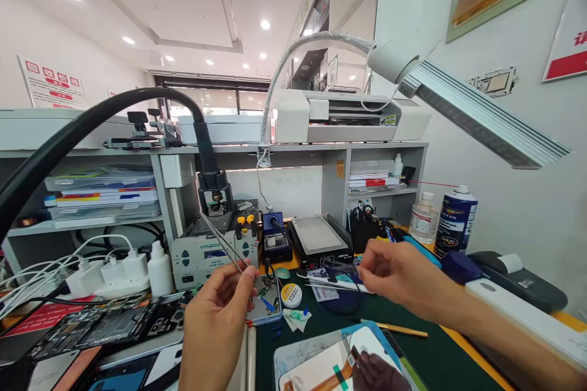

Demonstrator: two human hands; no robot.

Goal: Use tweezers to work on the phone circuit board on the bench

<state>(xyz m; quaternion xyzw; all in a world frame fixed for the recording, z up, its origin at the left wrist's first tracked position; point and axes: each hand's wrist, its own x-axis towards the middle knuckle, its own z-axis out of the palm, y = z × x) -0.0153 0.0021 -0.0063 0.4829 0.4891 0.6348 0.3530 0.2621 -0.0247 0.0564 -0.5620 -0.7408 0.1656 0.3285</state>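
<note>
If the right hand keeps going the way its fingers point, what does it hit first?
The right hand points left, low over the mat. First in line looks to be the white tool lying just ahead of its fingers, probably already near touching; depth is unclear.

I see thin silver tweezers (224, 244) pinched in my left hand (215, 324), tips slanting up toward ten o'clock.

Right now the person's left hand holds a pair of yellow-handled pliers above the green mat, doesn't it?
Not quite. The head view shows the left hand pinching slim metal tweezers, not pliers. It does hold them above the green mat.
</note>
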